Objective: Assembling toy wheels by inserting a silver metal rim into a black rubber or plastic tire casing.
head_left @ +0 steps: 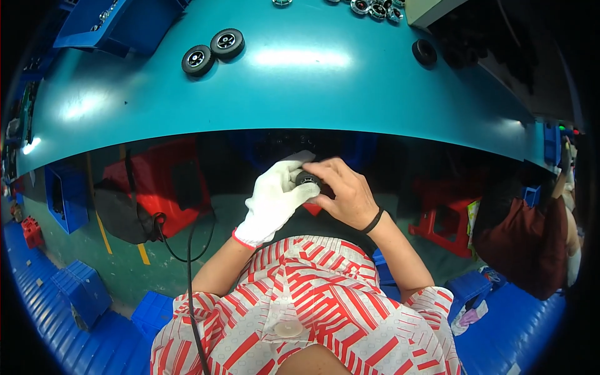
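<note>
Just off the near edge of the table, in front of my body, a small black wheel (308, 179) with a silver-marked hub is held between both hands. My left hand (275, 199), in a white glove with a red cuff, is closed round its left side, thumb across the lower part. Bare apart from a black band at the wrist, my right hand (345, 192) grips it from the right with bent fingers and thumb. Fingers cover much of the wheel's rim. On the table beyond lie two black wheels with silver spokes, a near one (197, 60) and a farther one (227, 43), touching.
Several metal hubs (377, 10) lie at the table's far edge. A black tyre (424, 52) rests at the right. A blue bin (125, 28) stands far left. Red stools (165, 181) and blue crates (81, 290) are on the floor. Another person (531, 237) sits at the right.
</note>
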A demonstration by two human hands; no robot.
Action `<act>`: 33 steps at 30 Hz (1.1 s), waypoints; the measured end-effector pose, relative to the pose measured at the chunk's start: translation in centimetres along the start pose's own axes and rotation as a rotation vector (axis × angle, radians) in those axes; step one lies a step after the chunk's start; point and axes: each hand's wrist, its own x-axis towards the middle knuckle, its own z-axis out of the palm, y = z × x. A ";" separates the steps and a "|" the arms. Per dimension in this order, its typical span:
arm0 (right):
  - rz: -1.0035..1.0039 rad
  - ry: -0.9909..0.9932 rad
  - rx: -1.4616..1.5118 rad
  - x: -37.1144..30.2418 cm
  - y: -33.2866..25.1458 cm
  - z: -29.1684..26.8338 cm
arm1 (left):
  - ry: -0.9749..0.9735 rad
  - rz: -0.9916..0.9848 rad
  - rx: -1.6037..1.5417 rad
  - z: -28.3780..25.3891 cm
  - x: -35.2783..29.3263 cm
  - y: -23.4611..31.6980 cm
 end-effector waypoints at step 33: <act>-0.044 0.126 -0.009 -0.7 1.4 0.1 | -0.110 -0.042 0.231 0.7 1.4 1.3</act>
